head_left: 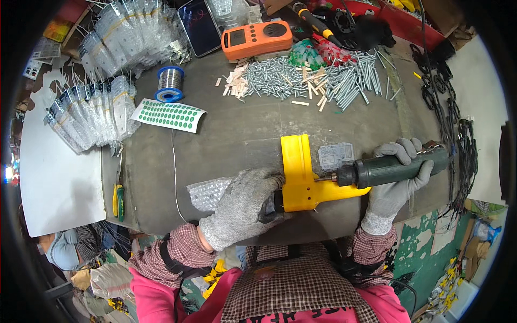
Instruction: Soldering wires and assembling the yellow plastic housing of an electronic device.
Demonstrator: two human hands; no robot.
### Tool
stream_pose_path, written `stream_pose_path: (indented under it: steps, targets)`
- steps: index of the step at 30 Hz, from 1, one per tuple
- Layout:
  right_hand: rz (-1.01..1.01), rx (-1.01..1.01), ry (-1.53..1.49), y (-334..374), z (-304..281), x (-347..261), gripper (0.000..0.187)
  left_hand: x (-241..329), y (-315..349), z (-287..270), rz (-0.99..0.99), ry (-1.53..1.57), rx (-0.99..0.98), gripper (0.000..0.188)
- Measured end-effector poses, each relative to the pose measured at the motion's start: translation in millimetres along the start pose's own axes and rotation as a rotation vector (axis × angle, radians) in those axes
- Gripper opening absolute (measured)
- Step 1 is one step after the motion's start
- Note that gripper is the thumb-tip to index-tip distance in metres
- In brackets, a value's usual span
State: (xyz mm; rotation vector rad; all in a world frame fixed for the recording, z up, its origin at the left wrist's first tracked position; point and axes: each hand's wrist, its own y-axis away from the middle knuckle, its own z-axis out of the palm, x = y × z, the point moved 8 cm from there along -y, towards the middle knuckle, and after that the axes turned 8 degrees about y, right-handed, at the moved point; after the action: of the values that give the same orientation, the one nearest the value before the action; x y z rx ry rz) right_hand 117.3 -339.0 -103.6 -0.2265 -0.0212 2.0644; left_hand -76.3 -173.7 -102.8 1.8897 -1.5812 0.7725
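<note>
Both hands wear grey gloves. My left hand [245,207] is closed around the left side of a yellow plastic housing [299,161], which has a black part at its edge under my fingers. My right hand [396,180] wraps round a dark green electric screwdriver [401,168], held nearly level. The screwdriver's bit points left and reaches the housing's right side, just above its tapered yellow arm; whether a screw sits at the tip is too small to tell. Bubble wrap [207,194] lies beside my left hand. A clear plastic piece [336,156] rests behind the screwdriver.
At the back lie piles of screws [274,78], long bolts [353,81] and an orange meter [257,40]. A solder spool [170,83] and a sheet of green stickers [168,114] are at left, near bubble-wrapped parts [97,110]. Green-handled cutters [118,202] lie by the front left edge. Black cables [466,161] hang at right.
</note>
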Motion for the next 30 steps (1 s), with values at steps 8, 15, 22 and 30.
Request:
stream_pose_path:
  steps: [8,15,22,30]
  targets:
    - [0.043,-0.015,-0.023,-5,3,10,0.032,-7,3,0,-0.006,0.026,-0.025,0.062]
    - [0.045,-0.033,-0.038,-7,6,12,0.035,1,2,-8,0.015,0.008,0.026,0.064]
    - [-0.047,-0.068,-0.002,3,4,-5,0.031,0,1,-23,0.027,0.022,0.074,0.073]
    - [0.03,-0.156,-0.106,18,14,-2,0.029,8,40,-1,0.389,-0.565,-0.055,0.04]
